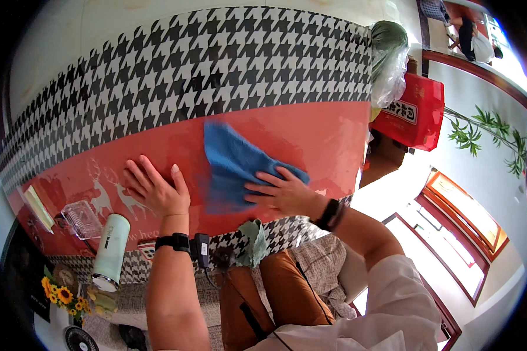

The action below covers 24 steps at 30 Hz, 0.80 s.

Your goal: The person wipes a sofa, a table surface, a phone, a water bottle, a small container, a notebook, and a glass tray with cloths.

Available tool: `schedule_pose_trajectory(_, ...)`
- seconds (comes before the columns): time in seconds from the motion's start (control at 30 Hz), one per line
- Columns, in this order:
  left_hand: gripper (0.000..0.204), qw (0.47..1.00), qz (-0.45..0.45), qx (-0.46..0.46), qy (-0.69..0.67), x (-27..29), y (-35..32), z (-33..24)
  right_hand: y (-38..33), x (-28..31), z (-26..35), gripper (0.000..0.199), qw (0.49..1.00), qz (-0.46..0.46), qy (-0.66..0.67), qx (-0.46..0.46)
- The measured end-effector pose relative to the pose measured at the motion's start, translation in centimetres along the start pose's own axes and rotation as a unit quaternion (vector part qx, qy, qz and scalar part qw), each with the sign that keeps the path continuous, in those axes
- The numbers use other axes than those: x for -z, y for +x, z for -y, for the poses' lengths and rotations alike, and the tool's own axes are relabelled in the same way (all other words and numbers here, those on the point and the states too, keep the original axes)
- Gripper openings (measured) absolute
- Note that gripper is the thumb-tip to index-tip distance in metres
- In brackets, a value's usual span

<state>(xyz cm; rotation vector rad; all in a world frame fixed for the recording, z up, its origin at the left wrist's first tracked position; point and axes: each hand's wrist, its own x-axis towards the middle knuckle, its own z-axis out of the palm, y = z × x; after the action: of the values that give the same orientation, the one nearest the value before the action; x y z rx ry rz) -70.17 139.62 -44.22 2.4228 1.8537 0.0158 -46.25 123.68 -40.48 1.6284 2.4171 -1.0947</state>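
Observation:
A table covered by a red cloth (310, 134) with a black-and-white houndstooth band fills the view. My right hand (281, 193) presses flat on a blue rag (231, 164) that lies on the red part of the cloth. My left hand (157, 190) rests flat on the cloth to the left of the rag, fingers spread, holding nothing. Both wrists wear black bands.
A pale green tumbler (111, 248) and a clear plastic box (82, 219) sit at the table's near left. Sunflowers (61, 292) stand below them. A red bag (413, 111) and a clear plastic bag (389, 70) are past the table's right end. A greenish cloth (253, 243) hangs at the near edge.

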Motion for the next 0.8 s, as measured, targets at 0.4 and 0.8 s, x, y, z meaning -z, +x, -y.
schedule_pose_trajectory(0.4,0.064,1.000,-0.011,-0.005,-0.002,-0.2,-0.4,0.8,0.6,0.4,-1.5,0.046,0.960,-0.044,-0.085,-0.262)
schedule_pose_trajectory(0.8,0.064,0.998,-0.021,0.016,-0.065,0.8,-0.6,0.5,-7.0,-3.6,-4.1,0.049,0.874,-0.270,-0.083,-0.396)
